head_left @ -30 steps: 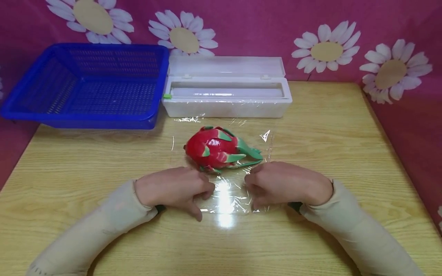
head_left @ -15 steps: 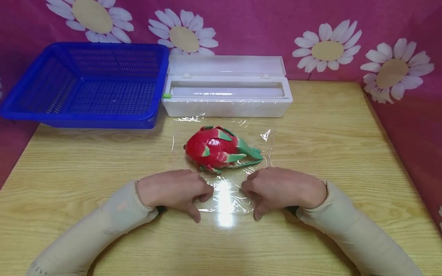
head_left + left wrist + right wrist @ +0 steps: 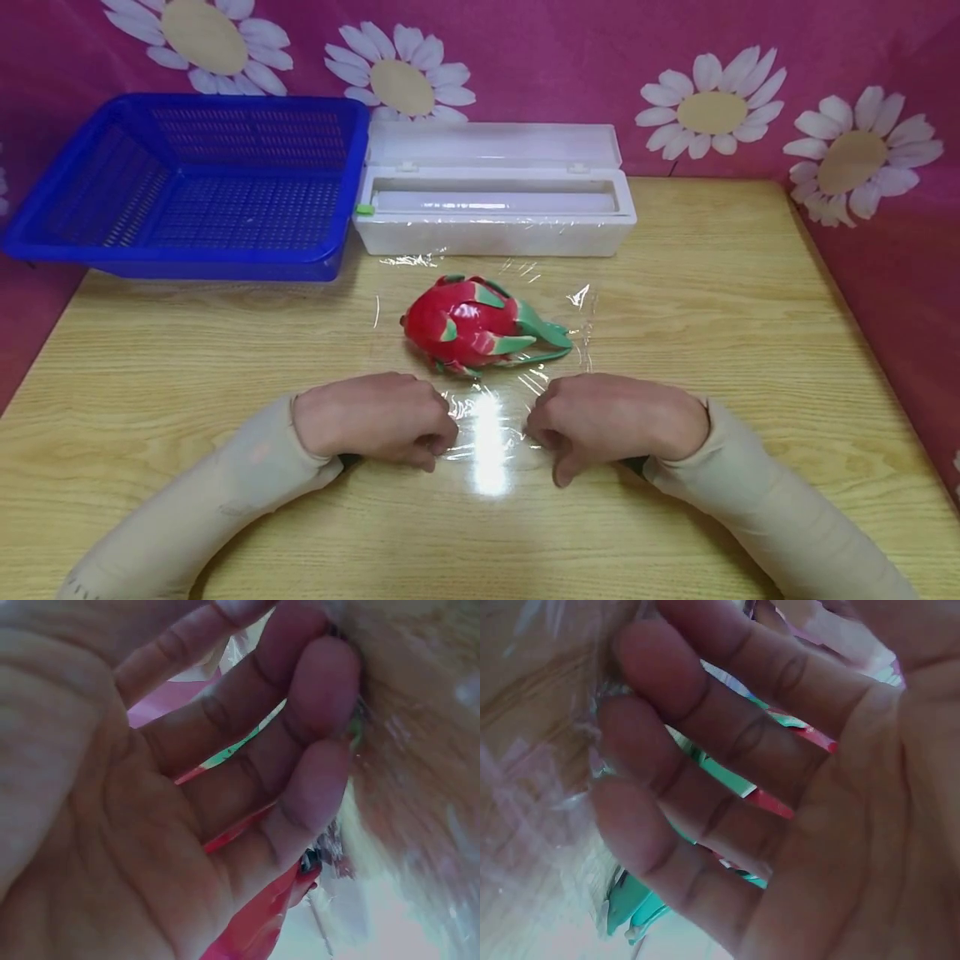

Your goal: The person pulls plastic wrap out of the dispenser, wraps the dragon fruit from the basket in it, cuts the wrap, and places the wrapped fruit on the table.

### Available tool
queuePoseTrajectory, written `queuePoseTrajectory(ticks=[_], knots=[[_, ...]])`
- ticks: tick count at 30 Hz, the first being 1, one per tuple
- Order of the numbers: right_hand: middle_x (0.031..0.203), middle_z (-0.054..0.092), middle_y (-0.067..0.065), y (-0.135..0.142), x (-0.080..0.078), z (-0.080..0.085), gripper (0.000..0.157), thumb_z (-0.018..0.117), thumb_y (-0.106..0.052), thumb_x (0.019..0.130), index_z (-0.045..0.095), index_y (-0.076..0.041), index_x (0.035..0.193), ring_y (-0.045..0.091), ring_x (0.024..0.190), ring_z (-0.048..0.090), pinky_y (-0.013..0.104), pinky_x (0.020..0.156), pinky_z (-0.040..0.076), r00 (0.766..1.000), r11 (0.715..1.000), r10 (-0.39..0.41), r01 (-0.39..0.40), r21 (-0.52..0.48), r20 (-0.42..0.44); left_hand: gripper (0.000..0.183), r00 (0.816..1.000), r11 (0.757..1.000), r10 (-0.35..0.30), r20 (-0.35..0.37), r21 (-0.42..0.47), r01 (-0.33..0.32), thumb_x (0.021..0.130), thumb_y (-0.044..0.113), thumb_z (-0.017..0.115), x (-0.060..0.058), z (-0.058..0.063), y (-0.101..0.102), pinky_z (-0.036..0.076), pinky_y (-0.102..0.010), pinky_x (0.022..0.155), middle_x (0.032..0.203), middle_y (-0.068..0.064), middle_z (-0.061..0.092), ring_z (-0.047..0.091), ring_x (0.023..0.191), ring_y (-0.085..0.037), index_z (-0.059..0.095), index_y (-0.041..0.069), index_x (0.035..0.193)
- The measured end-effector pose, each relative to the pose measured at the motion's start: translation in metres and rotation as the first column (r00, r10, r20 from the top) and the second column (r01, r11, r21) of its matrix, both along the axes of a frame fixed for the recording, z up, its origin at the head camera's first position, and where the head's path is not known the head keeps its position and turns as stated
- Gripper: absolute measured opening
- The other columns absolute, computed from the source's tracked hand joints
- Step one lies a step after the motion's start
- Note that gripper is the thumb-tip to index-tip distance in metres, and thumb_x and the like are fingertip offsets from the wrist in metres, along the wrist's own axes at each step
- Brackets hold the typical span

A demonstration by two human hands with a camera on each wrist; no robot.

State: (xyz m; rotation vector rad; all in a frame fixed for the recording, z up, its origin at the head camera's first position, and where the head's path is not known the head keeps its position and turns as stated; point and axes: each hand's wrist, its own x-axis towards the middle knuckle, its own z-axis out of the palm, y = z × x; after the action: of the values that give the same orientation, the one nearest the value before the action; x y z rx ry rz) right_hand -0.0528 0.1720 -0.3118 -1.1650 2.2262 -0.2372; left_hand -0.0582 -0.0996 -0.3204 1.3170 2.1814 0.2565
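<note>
A red dragon fruit (image 3: 468, 321) with green scales lies on its side in the middle of the table, its green tips toward the right. Around it spreads a sheet of clear cling film (image 3: 536, 379), wrinkled near the hands. My left hand (image 3: 378, 417) is at the near left part of the film, thumb tip close to the index finger. The right hand (image 3: 618, 421) mirrors it on the near right, its thumb apart from the index finger. In both wrist views the fingers (image 3: 247, 772) bend gently, fingertips (image 3: 634, 825) right at the film, and the fruit shows between them.
Behind the fruit stands a white cling film box (image 3: 495, 237), lid raised, holding a film roll (image 3: 491, 202), with a green slider (image 3: 364, 210) at its left end. A blue basket (image 3: 225, 265) stands back left. A pink flowered cloth (image 3: 540, 67) covers the walls behind the wooden table (image 3: 720, 275).
Both hands have shifted slightly toward the near edge. The left thumb has drawn in to the index finger, while the right thumb shows more clearly. Fruit, box and basket have not moved.
</note>
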Motion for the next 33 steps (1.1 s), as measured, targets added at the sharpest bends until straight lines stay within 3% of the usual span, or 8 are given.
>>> queuePoseTrajectory(ticks=[9,16,23,33], knots=[[0.061,0.046,-0.014,-0.004,0.004,0.002,0.039,0.088,-0.015,0.068,0.05,-0.022,0.063,0.003,0.062,0.042,0.02,0.059,0.037,0.999,0.998,-0.016,0.013,0.063,0.045,0.024,1.0,0.997,-0.017,-0.015,0.074,0.018,0.089,0.012,0.07,0.005,0.005,0.0,0.035,-0.018,0.06,0.068,0.012,0.047,0.042,0.065,-0.002,0.054,0.022,0.073],[0.059,0.042,-0.014,-0.003,0.006,0.001,0.033,0.066,0.004,0.074,0.049,-0.021,0.062,0.002,0.058,0.037,0.018,0.055,0.031,0.999,0.999,0.025,-0.026,0.026,0.027,0.024,0.999,0.995,-0.024,-0.037,0.097,0.028,0.09,0.012,0.069,0.007,0.007,-0.001,0.033,-0.018,0.058,0.067,0.011,0.046,0.04,0.063,-0.002,0.053,0.021,0.074],[0.062,0.043,-0.013,0.003,0.006,0.007,0.027,0.067,-0.004,0.085,0.051,-0.021,0.071,0.003,0.059,0.039,0.017,0.056,0.034,1.0,0.999,0.028,-0.028,-0.022,-0.005,0.02,0.998,0.99,-0.01,-0.069,0.142,0.019,0.096,0.012,0.066,0.01,0.014,-0.004,0.039,-0.017,0.06,0.067,0.011,0.049,0.044,0.063,-0.002,0.056,0.018,0.08],[0.064,0.042,-0.011,0.008,0.007,0.02,0.029,0.067,-0.005,0.093,0.049,-0.019,0.074,0.005,0.059,0.039,0.018,0.057,0.035,0.999,1.0,-0.006,0.005,-0.023,-0.034,0.023,0.996,0.988,0.05,-0.077,0.149,-0.038,0.084,0.003,0.066,0.013,0.025,-0.009,0.035,-0.017,0.057,0.069,0.012,0.046,0.042,0.064,-0.002,0.052,0.02,0.078]])
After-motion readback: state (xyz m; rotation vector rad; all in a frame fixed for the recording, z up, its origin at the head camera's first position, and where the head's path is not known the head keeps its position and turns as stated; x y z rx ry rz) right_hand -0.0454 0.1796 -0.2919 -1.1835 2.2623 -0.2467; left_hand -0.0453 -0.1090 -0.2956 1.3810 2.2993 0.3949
